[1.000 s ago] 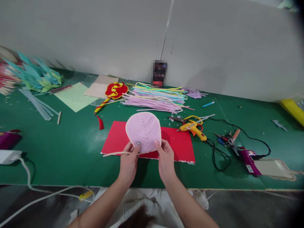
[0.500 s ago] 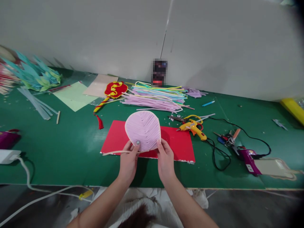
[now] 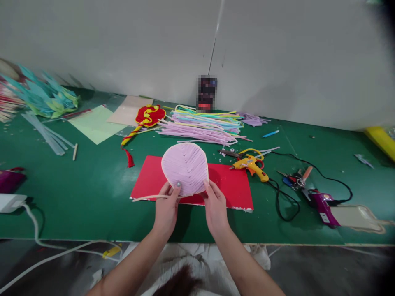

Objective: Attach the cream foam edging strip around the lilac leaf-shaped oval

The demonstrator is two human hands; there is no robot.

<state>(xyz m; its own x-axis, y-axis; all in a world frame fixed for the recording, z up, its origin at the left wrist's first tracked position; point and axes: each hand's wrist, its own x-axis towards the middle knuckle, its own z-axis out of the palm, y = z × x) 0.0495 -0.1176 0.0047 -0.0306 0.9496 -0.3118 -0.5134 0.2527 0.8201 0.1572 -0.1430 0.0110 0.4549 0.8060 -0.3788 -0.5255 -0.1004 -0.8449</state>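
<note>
A round fan face (image 3: 185, 166) covered in lilac pipe cleaners laid in a chevron pattern, with a cream edge, is held up in front of me. My left hand (image 3: 166, 207) pinches its lower left edge, thumb on the front. A cream pipe cleaner (image 3: 146, 197) sticks out leftward beside these fingers. On the lower right edge, my right hand (image 3: 215, 204) is closed the same way. Beneath the fan face lies a red board (image 3: 233, 187) with white worn edges, partly covered by it.
Lilac and mixed-colour pipe cleaners (image 3: 203, 127) lie in a pile behind. A red and yellow tasselled fan (image 3: 150, 116) is left of them. To the right are scissors (image 3: 230, 153), a yellow glue gun (image 3: 251, 166), keys (image 3: 296, 181) and a purple device (image 3: 324, 209). A white power strip (image 3: 12, 204) sits left.
Almost nothing differs. The fan face has shifted very slightly left and up in the picture, with both hands keeping their hold on it.
</note>
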